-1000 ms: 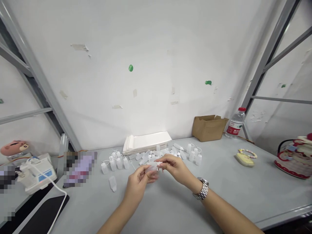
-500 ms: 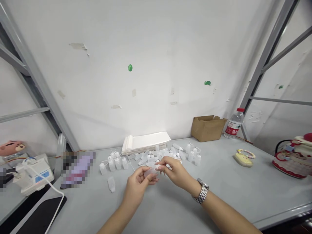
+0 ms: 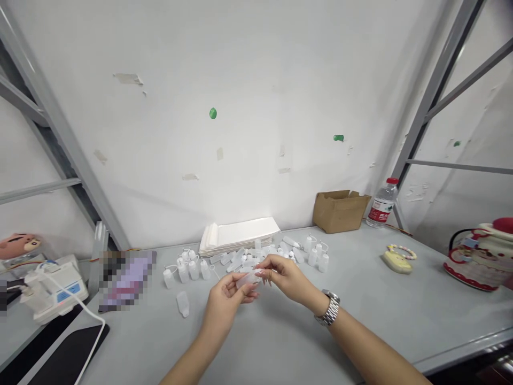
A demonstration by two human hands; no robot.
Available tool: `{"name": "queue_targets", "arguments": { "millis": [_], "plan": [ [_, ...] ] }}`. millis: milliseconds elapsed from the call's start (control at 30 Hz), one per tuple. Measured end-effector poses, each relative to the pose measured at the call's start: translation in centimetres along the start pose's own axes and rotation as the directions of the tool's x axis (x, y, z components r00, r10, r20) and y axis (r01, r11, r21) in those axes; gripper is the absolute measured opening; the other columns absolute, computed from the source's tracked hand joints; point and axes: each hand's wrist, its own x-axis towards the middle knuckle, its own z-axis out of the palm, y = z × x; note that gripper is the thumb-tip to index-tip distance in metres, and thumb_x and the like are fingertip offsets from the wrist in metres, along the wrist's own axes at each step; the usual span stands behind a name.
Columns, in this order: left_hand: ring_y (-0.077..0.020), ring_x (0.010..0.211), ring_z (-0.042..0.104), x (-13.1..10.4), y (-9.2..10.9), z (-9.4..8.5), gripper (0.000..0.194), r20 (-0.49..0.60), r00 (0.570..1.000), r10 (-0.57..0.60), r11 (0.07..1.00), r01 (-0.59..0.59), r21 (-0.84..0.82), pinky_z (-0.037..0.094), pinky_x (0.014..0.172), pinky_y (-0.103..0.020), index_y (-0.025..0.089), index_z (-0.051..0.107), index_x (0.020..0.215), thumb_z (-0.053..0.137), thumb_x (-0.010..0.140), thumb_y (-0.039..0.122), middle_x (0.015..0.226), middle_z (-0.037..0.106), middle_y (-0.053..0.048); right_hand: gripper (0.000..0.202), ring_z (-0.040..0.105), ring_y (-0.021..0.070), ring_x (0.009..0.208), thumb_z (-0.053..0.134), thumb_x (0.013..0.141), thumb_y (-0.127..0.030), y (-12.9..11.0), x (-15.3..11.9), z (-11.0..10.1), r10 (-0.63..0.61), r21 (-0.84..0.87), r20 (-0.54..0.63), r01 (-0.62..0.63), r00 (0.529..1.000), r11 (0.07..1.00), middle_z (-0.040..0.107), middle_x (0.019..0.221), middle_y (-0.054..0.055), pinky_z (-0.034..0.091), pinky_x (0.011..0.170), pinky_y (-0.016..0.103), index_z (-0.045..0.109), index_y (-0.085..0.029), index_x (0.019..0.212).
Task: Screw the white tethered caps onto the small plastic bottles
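Note:
My left hand [image 3: 232,293] is closed round a small translucent plastic squeeze bottle [image 3: 245,280], held tilted just above the table. My right hand [image 3: 280,275], with a metal watch on its wrist, pinches the bottle's right end. The fingertips hide whether a cap sits there. Behind my hands lies a heap of loose translucent bottles and white parts [image 3: 240,258]. Several capped bottles with looped straps [image 3: 194,269] stand to the left, and more capped bottles [image 3: 312,258] stand to the right. One flat-lying bottle without a cap [image 3: 183,304] rests left of my left hand.
A stack of white trays [image 3: 244,232] lies by the wall, with a brown cardboard box [image 3: 340,212] and a water bottle [image 3: 382,206] to its right. A yellow pouch with beads [image 3: 396,262] and a decorated jug [image 3: 476,262] are at right. A white power strip [image 3: 68,289] and black phone [image 3: 66,355] are at left.
The view has shifted very slightly. Both hands keep their grip on the squeeze bottle, and the right fingers have turned a little at its end.

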Motion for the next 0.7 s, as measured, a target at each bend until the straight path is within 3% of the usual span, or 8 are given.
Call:
{"name": "queue_targets", "arguments": {
  "millis": [133, 233, 300, 367, 467, 567, 633, 700],
  "plan": [
    [-0.0200, 0.071, 0.066, -0.2, -1.3, -0.5, 0.024, -0.090, 0.960, 0.266, 0.940, -0.237, 0.245, 0.055, 0.067, -0.032, 0.017, 0.062, 0.088, 0.062, 0.069, 0.033, 0.077, 0.068, -0.004, 0.028, 0.047, 0.0111, 0.053, 0.048, 0.082, -0.042, 0.9, 0.1, 1.3, 0.131, 0.045, -0.046, -0.129, 0.990, 0.991, 0.051, 0.055, -0.003, 0.038, 0.055, 0.024, 0.050, -0.018, 0.066],
    [-0.0190, 0.077, 0.064, 0.0, -2.2, -1.0, 0.020, 0.040, 0.805, 0.592, 0.677, -0.524, 0.517, 0.053, 0.072, -0.032, 0.022, 0.064, 0.092, 0.057, 0.075, 0.028, 0.082, 0.067, -0.004, 0.039, 0.044, 0.0103, 0.047, 0.041, 0.084, -0.047, 1.7, 0.3, 2.2, 0.216, 0.024, -0.068, -0.215, 0.974, 0.976, 0.047, 0.048, -0.003, 0.037, 0.053, 0.025, 0.043, -0.019, 0.057],
    [-0.0190, 0.080, 0.064, 0.2, -2.4, -1.1, 0.020, 0.098, 0.762, 0.640, 0.595, -0.572, 0.564, 0.052, 0.075, -0.033, 0.023, 0.064, 0.095, 0.055, 0.077, 0.026, 0.083, 0.067, -0.004, 0.042, 0.043, 0.0100, 0.045, 0.041, 0.083, -0.049, 1.9, 0.5, 2.3, 0.248, 0.048, -0.065, -0.245, 0.967, 0.968, 0.046, 0.045, -0.003, 0.037, 0.053, 0.026, 0.042, -0.018, 0.054],
    [-0.0194, 0.079, 0.064, 0.3, -2.2, -1.0, 0.021, 0.043, 0.836, 0.548, 0.700, -0.486, 0.524, 0.053, 0.073, -0.033, 0.022, 0.063, 0.095, 0.055, 0.076, 0.028, 0.085, 0.067, -0.004, 0.039, 0.045, 0.0102, 0.047, 0.046, 0.080, -0.050, 1.6, 0.7, 2.0, 0.239, 0.135, -0.048, -0.231, 0.970, 0.964, 0.049, 0.050, -0.002, 0.039, 0.053, 0.026, 0.049, -0.017, 0.060],
    [-0.0204, 0.073, 0.066, 0.4, -1.4, -0.4, 0.024, -0.052, 0.974, 0.222, 0.942, -0.201, 0.267, 0.055, 0.067, -0.033, 0.018, 0.060, 0.092, 0.058, 0.073, 0.033, 0.082, 0.068, -0.005, 0.030, 0.052, 0.0120, 0.059, 0.058, 0.074, -0.046, 0.7, 0.6, 1.2, 0.151, 0.259, 0.003, -0.147, 0.988, 0.955, 0.056, 0.066, 0.000, 0.042, 0.059, 0.026, 0.058, -0.016, 0.079],
    [-0.0209, 0.068, 0.067, 0.3, -0.7, 0.0, 0.029, -0.039, 0.997, 0.060, 0.996, -0.057, 0.062, 0.056, 0.066, -0.034, 0.015, 0.057, 0.090, 0.061, 0.070, 0.035, 0.077, 0.069, -0.005, 0.028, 0.053, 0.0128, 0.067, 0.062, 0.071, -0.041, 0.0, 0.4, 0.8, 0.091, 0.286, 0.022, -0.093, 0.996, 0.954, 0.058, 0.075, 0.001, 0.044, 0.064, 0.027, 0.060, -0.017, 0.085],
    [-0.0207, 0.070, 0.067, 0.1, -0.7, -0.1, 0.028, -0.059, 0.994, 0.095, 0.992, -0.090, 0.088, 0.056, 0.067, -0.034, 0.016, 0.057, 0.090, 0.061, 0.070, 0.034, 0.078, 0.069, -0.004, 0.026, 0.053, 0.0126, 0.065, 0.062, 0.072, -0.041, -0.1, 0.1, 0.9, 0.086, 0.279, -0.007, -0.080, 0.996, 0.957, 0.058, 0.072, 0.001, 0.043, 0.063, 0.027, 0.060, -0.018, 0.082],
    [-0.0197, 0.072, 0.067, -0.1, -1.1, -0.4, 0.025, -0.088, 0.966, 0.242, 0.945, -0.215, 0.248, 0.055, 0.068, -0.032, 0.018, 0.059, 0.092, 0.059, 0.072, 0.033, 0.081, 0.069, -0.004, 0.025, 0.050, 0.0117, 0.060, 0.061, 0.073, -0.043, 0.1, 0.1, 1.3, 0.092, 0.275, -0.048, -0.075, 0.995, 0.959, 0.056, 0.065, -0.001, 0.040, 0.058, 0.026, 0.059, -0.017, 0.076]
  ]
}}
